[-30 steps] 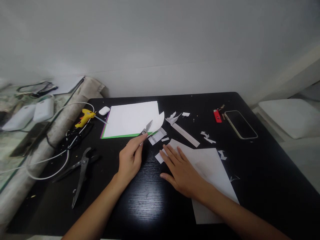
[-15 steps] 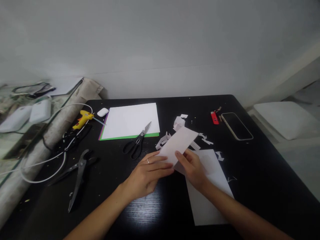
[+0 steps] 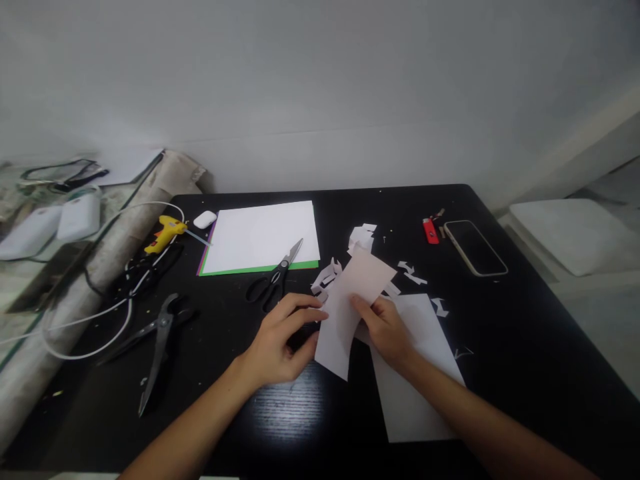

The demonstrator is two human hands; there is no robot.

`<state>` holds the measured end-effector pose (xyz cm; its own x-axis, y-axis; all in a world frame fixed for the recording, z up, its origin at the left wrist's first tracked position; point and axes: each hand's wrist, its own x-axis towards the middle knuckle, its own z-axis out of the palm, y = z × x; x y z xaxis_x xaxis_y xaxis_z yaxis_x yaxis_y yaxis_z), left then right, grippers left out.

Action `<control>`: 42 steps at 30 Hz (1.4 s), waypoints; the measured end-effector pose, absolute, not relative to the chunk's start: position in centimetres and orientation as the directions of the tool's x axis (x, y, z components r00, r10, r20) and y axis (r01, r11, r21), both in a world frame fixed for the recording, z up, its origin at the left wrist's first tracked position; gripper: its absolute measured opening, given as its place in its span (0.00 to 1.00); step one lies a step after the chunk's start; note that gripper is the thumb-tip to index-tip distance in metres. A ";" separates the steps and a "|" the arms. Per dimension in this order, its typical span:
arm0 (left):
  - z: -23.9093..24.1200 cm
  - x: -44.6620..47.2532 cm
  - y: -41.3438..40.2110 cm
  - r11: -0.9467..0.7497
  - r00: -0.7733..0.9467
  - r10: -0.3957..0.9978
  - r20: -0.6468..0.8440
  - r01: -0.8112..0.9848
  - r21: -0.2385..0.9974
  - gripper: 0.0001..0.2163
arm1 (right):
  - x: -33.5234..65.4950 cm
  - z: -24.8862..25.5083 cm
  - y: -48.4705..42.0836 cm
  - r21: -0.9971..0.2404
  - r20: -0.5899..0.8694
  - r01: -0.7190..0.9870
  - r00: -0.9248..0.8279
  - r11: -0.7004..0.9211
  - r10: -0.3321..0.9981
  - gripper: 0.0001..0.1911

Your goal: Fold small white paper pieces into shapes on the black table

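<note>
Both hands hold one white paper piece (image 3: 350, 303) lifted above the black table (image 3: 525, 347). My left hand (image 3: 280, 343) pinches its left edge with curled fingers. My right hand (image 3: 385, 327) grips its right side, thumb on top. Under my right hand and forearm a larger white sheet (image 3: 425, 400) lies flat. Black-handled scissors (image 3: 274, 280) rest shut on the table just beyond my left hand.
A stack of white and coloured sheets (image 3: 260, 237) lies at the back, paper scraps (image 3: 363, 237) to its right. A red lighter (image 3: 429, 230) and phone (image 3: 475, 248) sit far right. Pliers (image 3: 157, 340), a yellow glue gun (image 3: 165, 233), cables and white earbud case (image 3: 205, 219) lie left.
My left hand put the scissors down on the table. Both hands then took up the white paper piece, which now hangs more upright and longer between them.
</note>
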<state>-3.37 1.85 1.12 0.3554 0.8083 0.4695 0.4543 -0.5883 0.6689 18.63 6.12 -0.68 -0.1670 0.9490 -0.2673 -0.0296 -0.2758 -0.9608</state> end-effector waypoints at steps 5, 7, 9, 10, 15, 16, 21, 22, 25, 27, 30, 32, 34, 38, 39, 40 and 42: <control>0.9 -3.2 1.8 -0.559 0.372 0.825 0.425 0.430 0.709 0.15 | 18.5 -0.5 5.6 -0.948 -0.282 -0.085 -0.213 -0.306 0.935 0.30; 0.8 -3.0 1.8 -0.530 0.346 0.843 0.412 0.400 0.748 0.12 | 18.5 -0.4 5.3 -0.940 -0.286 -0.106 -0.275 -0.325 0.918 0.32; 0.8 -2.8 1.9 -0.476 0.282 0.876 0.392 0.370 0.798 0.06 | 18.5 -0.4 5.1 -0.940 -0.270 -0.098 -0.376 -0.328 0.886 0.34; 0.7 -2.7 2.0 -0.435 0.242 0.897 0.369 0.352 0.828 0.03 | 18.5 -0.3 5.0 -0.945 -0.251 -0.084 -0.433 -0.315 0.866 0.35; 0.7 -2.4 2.1 -0.164 0.128 0.981 0.147 0.139 0.977 0.07 | 18.9 -0.1 4.6 -0.987 -0.133 0.006 -0.609 -0.164 0.782 0.36; 0.7 -2.3 2.1 -0.124 0.119 0.987 0.112 0.096 0.988 0.08 | 19.0 -0.1 4.5 -0.990 -0.120 0.021 -0.621 -0.137 0.774 0.36; 0.7 -2.3 2.2 0.012 0.079 0.997 -0.016 0.051 0.999 0.11 | 19.4 -0.6 4.4 -0.995 -0.100 0.069 -0.531 -0.075 0.841 0.36; 0.7 -2.3 2.2 0.029 0.077 0.996 -0.033 0.046 0.999 0.11 | 19.5 -0.8 4.4 -0.995 -0.103 0.037 -0.511 -0.097 0.853 0.37; 0.6 -2.5 2.4 0.048 0.069 0.996 -0.050 0.035 0.998 0.11 | 19.3 -1.0 4.7 -0.972 -0.124 -0.120 -0.477 -0.204 0.870 0.37; 0.6 -2.6 2.4 0.037 0.057 0.998 -0.040 0.047 0.998 0.10 | 19.1 -0.7 5.0 -0.963 -0.130 -0.161 -0.433 -0.218 0.892 0.32; 0.6 -2.8 2.4 0.008 0.050 0.999 -0.014 0.109 0.994 0.10 | 18.7 -0.2 5.2 -0.967 -0.195 -0.085 -0.364 -0.241 0.911 0.22; 0.6 -2.9 2.4 -0.015 0.051 0.999 0.006 0.170 0.985 0.09 | 18.6 -0.1 5.2 -0.955 -0.255 -0.049 -0.369 -0.293 0.894 0.20; 0.7 -2.9 2.3 -0.037 0.052 0.998 0.027 0.222 0.974 0.09 | 18.5 -0.1 5.0 -0.951 -0.269 -0.035 -0.398 -0.308 0.877 0.19; 1.0 -2.9 2.4 -0.105 0.048 0.994 0.095 0.316 0.943 0.07 | 18.4 -0.4 4.5 -0.971 -0.230 0.040 -0.447 -0.237 0.864 0.16; 1.0 -2.9 2.4 -0.121 0.049 0.993 0.111 0.333 0.935 0.07 | 18.4 -0.4 4.5 -0.971 -0.235 0.066 -0.452 -0.231 0.860 0.16; 1.0 -2.9 2.4 -0.130 0.050 0.992 0.120 0.342 0.931 0.06 | 18.4 -0.3 4.5 -0.969 -0.243 0.084 -0.451 -0.230 0.859 0.15; 0.8 -2.9 2.4 -0.129 0.047 0.992 0.120 0.342 0.931 0.06 | 18.3 -0.2 4.5 -0.968 -0.251 0.089 -0.444 -0.237 0.860 0.15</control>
